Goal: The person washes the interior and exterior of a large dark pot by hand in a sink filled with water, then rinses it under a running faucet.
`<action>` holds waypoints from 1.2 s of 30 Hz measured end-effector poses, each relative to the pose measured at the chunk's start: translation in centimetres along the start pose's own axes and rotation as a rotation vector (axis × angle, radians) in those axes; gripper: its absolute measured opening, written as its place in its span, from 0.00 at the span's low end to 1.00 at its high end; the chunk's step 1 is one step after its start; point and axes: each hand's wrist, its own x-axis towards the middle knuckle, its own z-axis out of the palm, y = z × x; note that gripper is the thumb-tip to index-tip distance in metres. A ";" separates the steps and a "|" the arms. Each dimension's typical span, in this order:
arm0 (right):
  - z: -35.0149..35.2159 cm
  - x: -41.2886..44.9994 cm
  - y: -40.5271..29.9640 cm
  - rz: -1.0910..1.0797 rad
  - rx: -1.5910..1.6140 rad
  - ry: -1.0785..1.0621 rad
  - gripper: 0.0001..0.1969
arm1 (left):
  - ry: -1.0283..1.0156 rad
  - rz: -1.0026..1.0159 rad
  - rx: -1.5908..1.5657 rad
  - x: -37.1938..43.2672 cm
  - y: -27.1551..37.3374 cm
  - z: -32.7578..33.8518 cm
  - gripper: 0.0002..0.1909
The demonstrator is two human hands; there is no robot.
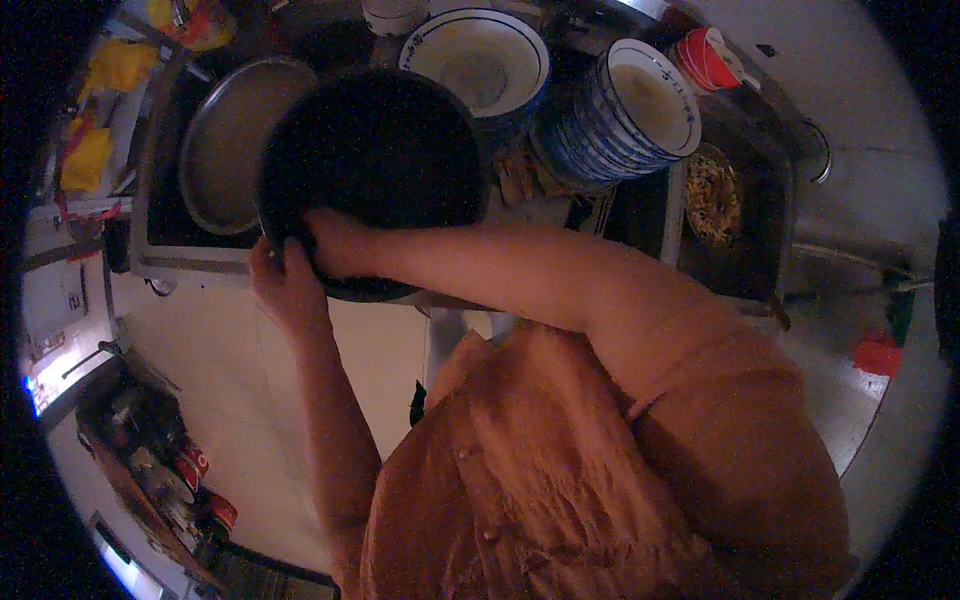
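A large dark round pan or pot (375,142) is tilted up in front of me over a sink, its inside facing me. My left hand (289,281) grips its near left rim, thumb over the edge. Inside it, against the lower left wall, lies my right hand (334,240). The fingers there fade into shadow, and whether they hold anything cannot be made out. Just behind the pan rests a wide white bowl (480,67) with a dark rim line, on top of other bowls.
A leaning stack of patterned bowls (645,105) stands to the right. Left of the pan is an oval metal basin (232,150). Food scraps (712,199) lie in the right sink compartment. Red bowls (705,60) sit at the back right. Yellow cloths or bags (86,157) are far left.
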 end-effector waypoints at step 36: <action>-2.2 -1.8 3.4 -0.049 -0.301 -0.258 0.15 | -0.097 0.092 -0.067 0.6 -1.9 -1.4 0.18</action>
